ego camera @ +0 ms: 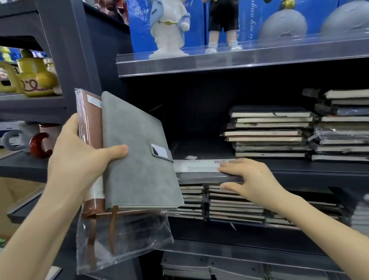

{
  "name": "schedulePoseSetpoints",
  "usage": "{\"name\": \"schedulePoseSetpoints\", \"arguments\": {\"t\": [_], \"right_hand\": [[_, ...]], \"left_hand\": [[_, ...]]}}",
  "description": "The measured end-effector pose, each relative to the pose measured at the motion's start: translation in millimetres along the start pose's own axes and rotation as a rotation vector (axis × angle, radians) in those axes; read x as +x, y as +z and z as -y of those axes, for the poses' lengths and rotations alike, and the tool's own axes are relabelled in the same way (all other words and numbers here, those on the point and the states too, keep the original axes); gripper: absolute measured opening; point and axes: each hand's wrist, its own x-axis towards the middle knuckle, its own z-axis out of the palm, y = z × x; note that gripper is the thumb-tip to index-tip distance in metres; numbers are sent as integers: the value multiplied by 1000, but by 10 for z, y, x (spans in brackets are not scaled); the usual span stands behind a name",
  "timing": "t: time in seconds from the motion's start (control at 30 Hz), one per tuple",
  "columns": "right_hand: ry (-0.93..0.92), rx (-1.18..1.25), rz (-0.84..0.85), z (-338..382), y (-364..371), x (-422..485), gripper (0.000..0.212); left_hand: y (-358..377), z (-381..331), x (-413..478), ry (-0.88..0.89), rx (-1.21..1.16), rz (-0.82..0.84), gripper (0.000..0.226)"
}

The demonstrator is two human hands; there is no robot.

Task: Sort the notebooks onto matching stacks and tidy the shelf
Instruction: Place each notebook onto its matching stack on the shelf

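L forearm lowest in frame, nearest the lens. L hand [77, 156] grips two notebooks together, upright and tilted: thumb pressed across the cover of the grey notebook [140, 167], other fingers hidden behind. Behind it sits the brown notebook [89, 118], half out of a clear sleeve [125, 238] that hangs loose below both.

R hand [250, 178] is at the mid shelf [320, 170], on the front edge of a flat grey notebook [196, 173] lying left of the tall stacks [269, 130]. Fingers lie nearly straight on top, thumb looks tucked under the edge, so a light pinch. More stacks [228, 206] on the shelf below. Figurines [165, 22] on the shelf above, mugs [33, 76] on the next unit to the left.

Step in hand (judgement): squaring the flat grey notebook as base for the matching grey one.

To do well:
- Push w/ flat fingers, keep the spine parallel to the shelf lip, not overhanging.
- Clear R hand before laying the held grey on top, clasp side matching.
- Free only the grey from the L grip; the brown could slip out of the sleeve if the thumb eases too much.
- Watch the sleeve doesn't snag the lower stacks.
- Brown stack: can't tell where it is; check the right piles.
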Motion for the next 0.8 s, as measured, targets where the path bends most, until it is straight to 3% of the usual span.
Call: {"name": "schedulePoseSetpoints", "arguments": {"t": [0.1, 0.17, 0.23, 0.33, 0.5, 0.8], "right_hand": [[202, 278, -141, 15, -175, -152, 22], [396, 251, -278, 17, -191, -124, 33], [579, 288, -163, 50, -145, -24, 51], [752, 860, -24, 201, 0, 113, 46], [817, 1207, -215, 338, 92, 115, 24], [611, 1185, -290, 491, -175, -177, 42]], "left_hand": [[-38, 20, 18, -23, -20, -14, 86], [-43, 10, 13, -11, -22, -20, 84], [-30, 0, 8, -9, -21, -23, 84], [-25, -24, -10, 3, -14, -28, 76], [-67, -21, -140, 12, 8, -32, 96], [-342, -18, -570, -38, 45, -69, 105]]}}
